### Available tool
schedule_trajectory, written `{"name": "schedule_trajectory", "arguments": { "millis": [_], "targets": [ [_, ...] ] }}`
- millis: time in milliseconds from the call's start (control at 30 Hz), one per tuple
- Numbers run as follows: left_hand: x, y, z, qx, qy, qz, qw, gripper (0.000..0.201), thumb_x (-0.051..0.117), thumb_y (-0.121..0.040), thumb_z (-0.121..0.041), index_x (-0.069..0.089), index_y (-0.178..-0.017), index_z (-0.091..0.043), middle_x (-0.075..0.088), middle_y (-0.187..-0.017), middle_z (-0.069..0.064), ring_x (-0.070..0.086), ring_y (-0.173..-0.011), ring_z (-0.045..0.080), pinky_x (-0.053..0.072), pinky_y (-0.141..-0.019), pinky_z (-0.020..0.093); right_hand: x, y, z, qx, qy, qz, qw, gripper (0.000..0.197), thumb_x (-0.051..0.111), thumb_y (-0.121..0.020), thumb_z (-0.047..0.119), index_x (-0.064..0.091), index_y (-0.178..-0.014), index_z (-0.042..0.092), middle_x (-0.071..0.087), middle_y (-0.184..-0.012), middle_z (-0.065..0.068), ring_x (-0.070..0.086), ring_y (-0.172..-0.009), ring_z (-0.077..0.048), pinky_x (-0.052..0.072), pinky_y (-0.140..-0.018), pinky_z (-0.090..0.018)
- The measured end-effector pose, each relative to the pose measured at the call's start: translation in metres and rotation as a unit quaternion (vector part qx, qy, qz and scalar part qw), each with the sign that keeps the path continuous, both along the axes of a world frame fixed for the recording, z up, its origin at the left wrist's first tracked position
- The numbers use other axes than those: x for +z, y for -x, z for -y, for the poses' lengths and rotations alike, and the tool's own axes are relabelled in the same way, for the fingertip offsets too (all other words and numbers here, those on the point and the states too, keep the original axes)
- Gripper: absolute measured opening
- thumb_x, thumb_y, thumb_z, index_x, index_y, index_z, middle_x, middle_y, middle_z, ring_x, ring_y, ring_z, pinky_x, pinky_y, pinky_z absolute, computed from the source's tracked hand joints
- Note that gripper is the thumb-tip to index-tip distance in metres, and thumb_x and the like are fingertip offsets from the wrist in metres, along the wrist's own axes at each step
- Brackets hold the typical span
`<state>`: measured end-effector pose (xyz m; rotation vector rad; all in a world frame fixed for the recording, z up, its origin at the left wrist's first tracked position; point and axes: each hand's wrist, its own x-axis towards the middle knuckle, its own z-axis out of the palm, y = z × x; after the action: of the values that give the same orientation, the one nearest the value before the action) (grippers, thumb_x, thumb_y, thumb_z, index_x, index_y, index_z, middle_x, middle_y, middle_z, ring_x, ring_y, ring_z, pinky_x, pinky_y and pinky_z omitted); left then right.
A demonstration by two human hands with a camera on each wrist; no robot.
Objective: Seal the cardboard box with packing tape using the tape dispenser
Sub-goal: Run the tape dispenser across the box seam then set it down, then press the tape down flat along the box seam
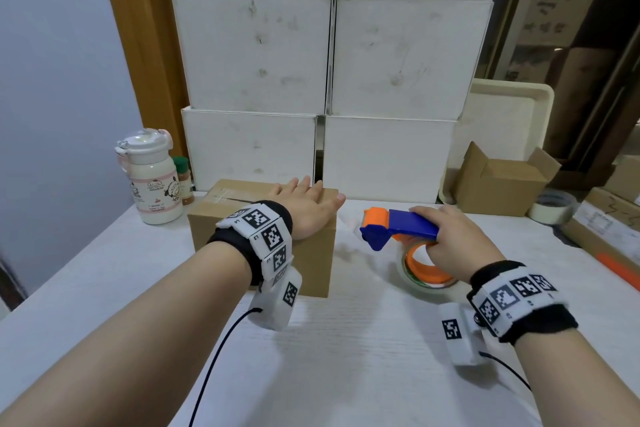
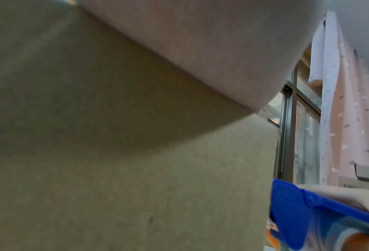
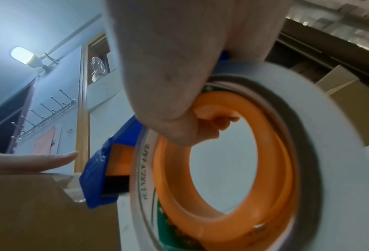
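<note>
The cardboard box (image 1: pixel 263 236) was pressed flat by the left hand (image 1: pixel 304 208); the tape dispenser (image 1: pixel 398 229), gripped by the right hand (image 1: pixel 450 239), was held just beside its right edge.

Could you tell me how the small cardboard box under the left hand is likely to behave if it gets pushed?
The cardboard box looks small and probably light, so it may slide on the smooth white table. The left hand lying flat on top should steady it.

Cardboard box (image 1: pixel 263 239) centre of table (image 1: pixel 346 357). Left hand (image 1: pixel 304 208) flat on box top. Tape dispenser (image 1: pixel 398 229) at 3 o'clock of box, apart. Bottle (image 1: pixel 154 177) at 10 o'clock. Stacked boxes (image 1: pixel 329 55) at 12. Open carton (image 1: pixel 502 184) at 2.
</note>
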<state>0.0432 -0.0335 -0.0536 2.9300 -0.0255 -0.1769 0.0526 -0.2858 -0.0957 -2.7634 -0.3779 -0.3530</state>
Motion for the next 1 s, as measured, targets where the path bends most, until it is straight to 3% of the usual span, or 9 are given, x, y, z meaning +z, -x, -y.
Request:
{"name": "schedule_trajectory", "arguments": {
  "millis": [233,333,500,700,767,900,1000],
  "targets": [
    [0.001,0.002,0.0,0.0,0.003,0.003,1.0,0.074,0.012,-0.09,-0.066,0.005,-0.152,-0.025,-0.004,-0.16,-0.003,-0.006,-0.148,0.015,-0.004,-0.121,0.04,0.007,0.005,-0.019,0.019,0.072,0.024,0.997,0.061,0.05,-0.084,0.02,0.036,-0.142,0.034,0.041,-0.102,0.001,0.041,-0.103,-0.019,0.03,-0.094,-0.025],
    [0.0,0.002,0.001,0.001,0.005,0.005,1.0,0.074,0.012,-0.09,-0.067,0.005,-0.151,-0.026,-0.003,-0.16,-0.003,-0.005,-0.148,0.015,-0.004,-0.121,0.041,0.016,0.008,-0.035,0.031,0.135,0.056,0.989,0.06,0.044,-0.088,0.02,0.03,-0.144,0.035,0.038,-0.105,0.0,0.04,-0.104,-0.02,0.03,-0.093,-0.026],
    [0.001,0.003,0.003,0.002,0.006,0.006,1.0,0.073,0.013,-0.09,-0.066,0.004,-0.151,-0.027,-0.003,-0.16,-0.003,-0.005,-0.148,0.015,-0.004,-0.121,0.041,0.033,0.012,-0.048,0.028,0.233,0.119,0.965,0.053,0.04,-0.092,0.018,0.032,-0.143,0.033,0.044,-0.107,-0.007,0.043,-0.102,-0.026,0.031,-0.089,-0.032],
    [0.0,0.001,0.003,0.003,-0.001,0.007,1.0,0.074,0.012,-0.09,-0.067,0.005,-0.151,-0.026,-0.002,-0.16,-0.002,-0.004,-0.148,0.016,-0.003,-0.121,0.042,0.047,0.018,-0.071,0.08,0.352,0.158,0.919,0.046,0.051,-0.091,0.027,0.042,-0.136,0.024,0.048,-0.113,-0.009,0.044,-0.107,-0.028,0.033,-0.091,-0.037],
    [0.0,0.001,0.002,0.003,0.0,0.007,1.0,0.074,0.012,-0.09,-0.067,0.005,-0.151,-0.026,-0.003,-0.16,-0.002,-0.005,-0.148,0.016,-0.003,-0.121,0.042,0.038,0.016,-0.077,0.082,0.362,0.142,0.918,0.043,0.049,-0.091,0.024,0.044,-0.134,0.024,0.049,-0.113,-0.008,0.044,-0.107,-0.027,0.033,-0.091,-0.036],
    [0.001,0.003,0.001,0.003,0.0,0.007,1.0,0.073,0.011,-0.091,-0.065,0.005,-0.152,-0.026,-0.003,-0.16,-0.002,-0.004,-0.148,0.016,-0.003,-0.121,0.042,0.023,0.008,-0.065,0.047,0.319,0.057,0.945,0.044,0.041,-0.089,0.019,0.047,-0.131,0.031,0.048,-0.107,-0.006,0.045,-0.106,-0.027,0.032,-0.089,-0.033],
    [0.002,0.002,0.002,0.002,0.0,0.005,1.0,0.072,0.009,-0.092,-0.064,0.005,-0.152,-0.025,-0.003,-0.16,-0.002,-0.004,-0.148,0.016,-0.003,-0.121,0.041,0.02,0.001,-0.046,-0.002,0.256,-0.04,0.966,0.044,0.042,-0.084,0.014,0.055,-0.122,0.031,0.052,-0.1,-0.003,0.051,-0.099,-0.024,0.039,-0.087,-0.032]
  ]
}}
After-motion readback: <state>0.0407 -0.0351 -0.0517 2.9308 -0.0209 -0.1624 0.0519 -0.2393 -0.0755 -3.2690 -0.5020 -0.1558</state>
